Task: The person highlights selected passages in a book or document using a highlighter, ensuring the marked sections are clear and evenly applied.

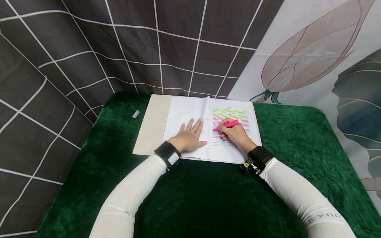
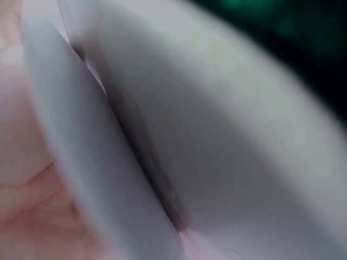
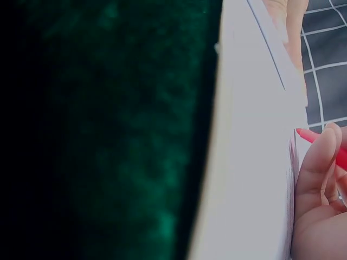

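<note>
Ideally, with the left hand [image 1: 186, 140] spread flat on the blank white paper page [image 1: 185, 110], the right hand [image 1: 233, 133] pinching the slim, bright-pink highlighter [image 1: 232, 123] near the left edge of the yellow-and-pink-marked printed page [image 1: 227, 151] should draw light, level strokes, lifting at each line's end.

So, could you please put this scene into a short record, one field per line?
Surface: green cloth
Document: open, with a beige cover showing at left
Left page: white, no print visible
Right page: printed, lines highlighted yellow-green above, pink below
Left hand: rests on the left page, fingers extended
Right hand: holds a pink marker, tip at the text's left edge
Small pale object: left of the cover, identity unclear
</note>
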Demonstrator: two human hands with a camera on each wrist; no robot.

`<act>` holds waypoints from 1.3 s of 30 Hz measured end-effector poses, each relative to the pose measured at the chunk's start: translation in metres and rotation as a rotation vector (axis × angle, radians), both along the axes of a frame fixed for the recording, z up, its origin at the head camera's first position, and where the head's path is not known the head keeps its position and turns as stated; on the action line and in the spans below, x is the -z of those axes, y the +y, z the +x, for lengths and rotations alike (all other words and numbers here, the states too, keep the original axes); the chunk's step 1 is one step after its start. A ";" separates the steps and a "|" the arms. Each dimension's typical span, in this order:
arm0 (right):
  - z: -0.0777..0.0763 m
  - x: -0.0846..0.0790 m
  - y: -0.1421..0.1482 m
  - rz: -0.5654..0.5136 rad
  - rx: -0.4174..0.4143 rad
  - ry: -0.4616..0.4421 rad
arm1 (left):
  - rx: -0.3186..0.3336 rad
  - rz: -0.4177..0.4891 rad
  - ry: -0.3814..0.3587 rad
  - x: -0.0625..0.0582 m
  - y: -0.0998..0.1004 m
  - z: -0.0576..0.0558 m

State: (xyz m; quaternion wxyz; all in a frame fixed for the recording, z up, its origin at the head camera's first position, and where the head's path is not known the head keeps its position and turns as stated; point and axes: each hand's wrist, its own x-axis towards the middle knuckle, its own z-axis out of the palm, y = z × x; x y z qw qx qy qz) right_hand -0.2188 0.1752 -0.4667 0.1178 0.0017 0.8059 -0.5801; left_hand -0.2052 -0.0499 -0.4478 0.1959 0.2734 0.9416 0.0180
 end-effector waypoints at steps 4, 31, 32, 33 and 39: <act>0.000 0.000 -0.001 0.026 -0.001 -0.001 | 0.002 -0.006 0.002 0.000 0.000 0.000; -0.001 0.000 -0.001 0.104 0.034 0.017 | -0.004 -0.010 0.004 0.001 0.001 -0.001; -0.001 0.001 -0.001 0.105 0.030 0.018 | -0.005 -0.013 0.004 0.000 0.001 -0.001; -0.001 0.001 -0.001 0.108 0.026 0.018 | -0.004 -0.015 0.004 0.000 0.001 -0.001; 0.001 0.000 0.001 0.106 0.016 0.026 | -0.005 -0.015 0.006 0.000 0.001 0.001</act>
